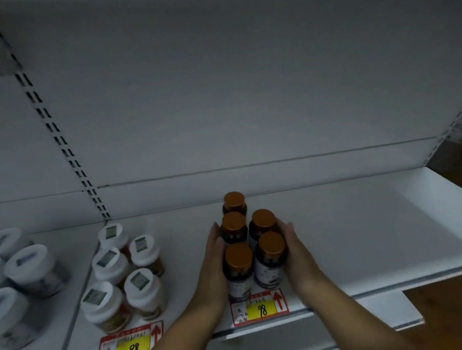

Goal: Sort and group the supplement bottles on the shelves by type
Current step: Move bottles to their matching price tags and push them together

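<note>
Both my hands are on the brown-capped bottles, a cluster of five dark bottles standing upright mid-shelf, just behind the price tag marked 98. My left hand lies flat against the left flank of the group, fingers straight, touching the front-left bottle and the one behind it; my right hand cups the right flank, fingers lightly bent around the two right bottles, more pressing than pinching. So the group sits squarely between my palms, neither hand nearer than the other. Bottle axes vertical; the cluster's long run goes front to back, two rows of two plus one single at the rear that neither hand touches. Judgement: this is a squeeze-and-square-up step, and any next push turns on that rear bottle, which sits behind the left column and apart from my fingertips. It would need a nudge from the left hand to line up. The shelf is white, smooth metal, dimly lit, so bottles should slide easily and could tip if pushed high near the caps. To the left, well apart, a group of white-capped bottles stands behind the tag marked 88, and further left, across the shelf joint, are wider white-lidded jars. Right half of the shelf holds nothing I can see. White back panel with slotted uprights; brown floor at lower right.
</note>
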`<move>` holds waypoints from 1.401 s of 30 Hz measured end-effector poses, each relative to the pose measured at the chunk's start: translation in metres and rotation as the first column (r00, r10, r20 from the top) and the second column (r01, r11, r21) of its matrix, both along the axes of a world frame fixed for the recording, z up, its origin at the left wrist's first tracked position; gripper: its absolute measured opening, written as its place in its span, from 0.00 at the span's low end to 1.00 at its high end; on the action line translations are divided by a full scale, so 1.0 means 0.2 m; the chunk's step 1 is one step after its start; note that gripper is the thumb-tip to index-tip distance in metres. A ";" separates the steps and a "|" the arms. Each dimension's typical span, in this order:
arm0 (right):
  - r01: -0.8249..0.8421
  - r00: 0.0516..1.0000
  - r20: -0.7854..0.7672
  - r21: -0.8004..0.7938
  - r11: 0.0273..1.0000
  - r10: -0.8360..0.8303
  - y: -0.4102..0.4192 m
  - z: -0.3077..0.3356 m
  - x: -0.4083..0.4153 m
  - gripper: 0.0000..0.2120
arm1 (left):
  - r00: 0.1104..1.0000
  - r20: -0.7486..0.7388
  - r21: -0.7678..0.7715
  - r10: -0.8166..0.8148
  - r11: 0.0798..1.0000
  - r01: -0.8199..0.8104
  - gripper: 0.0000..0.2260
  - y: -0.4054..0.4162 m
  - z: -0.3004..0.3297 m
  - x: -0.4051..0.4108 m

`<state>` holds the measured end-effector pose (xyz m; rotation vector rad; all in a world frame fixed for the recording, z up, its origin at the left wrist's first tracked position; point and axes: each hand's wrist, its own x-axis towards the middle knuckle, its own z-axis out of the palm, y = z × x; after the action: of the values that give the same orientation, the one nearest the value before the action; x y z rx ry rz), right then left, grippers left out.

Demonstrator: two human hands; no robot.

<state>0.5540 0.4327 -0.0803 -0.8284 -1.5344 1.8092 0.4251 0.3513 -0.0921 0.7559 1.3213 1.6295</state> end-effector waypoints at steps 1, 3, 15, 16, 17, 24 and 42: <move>0.002 1.000 -0.019 -0.023 1.000 -0.002 -0.01 0.01 -0.02 0.26 | 1.000 0.016 0.034 -0.012 0.999 0.012 0.25 0.01 -0.01 0.01; 0.026 0.998 -0.064 -0.055 0.998 -0.029 -0.02 0.01 -0.03 0.27 | 0.999 0.024 0.069 -0.031 0.997 0.030 0.19 0.02 -0.01 0.04; -0.106 0.956 0.279 0.038 0.994 0.092 0.32 0.15 -0.09 0.24 | 0.997 0.048 0.032 -0.067 0.997 0.066 0.27 0.01 -0.03 0.00; -0.192 0.922 0.340 -0.011 0.981 0.185 0.38 0.19 -0.14 0.24 | 0.997 0.044 0.030 -0.069 0.997 0.068 0.27 0.01 -0.03 0.01; -0.263 0.884 0.381 -0.075 0.962 0.271 0.43 0.22 -0.18 0.25 | 0.996 0.045 0.030 -0.077 0.997 0.076 0.28 0.01 -0.03 0.01; -0.421 0.783 0.425 -0.176 0.890 0.454 0.50 0.20 -0.30 0.26 | 0.995 0.038 0.051 -0.095 0.994 0.093 0.27 0.02 -0.01 0.00; 0.164 0.936 -0.353 0.399 0.902 -0.015 -0.17 0.70 -0.29 0.15 | 0.719 -0.436 0.269 0.541 0.841 -0.470 0.18 -0.56 0.36 -0.28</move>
<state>0.4966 0.3984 0.0598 -0.3451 -1.5428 1.3838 0.3695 0.2388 -0.0210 1.0067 1.9322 2.0641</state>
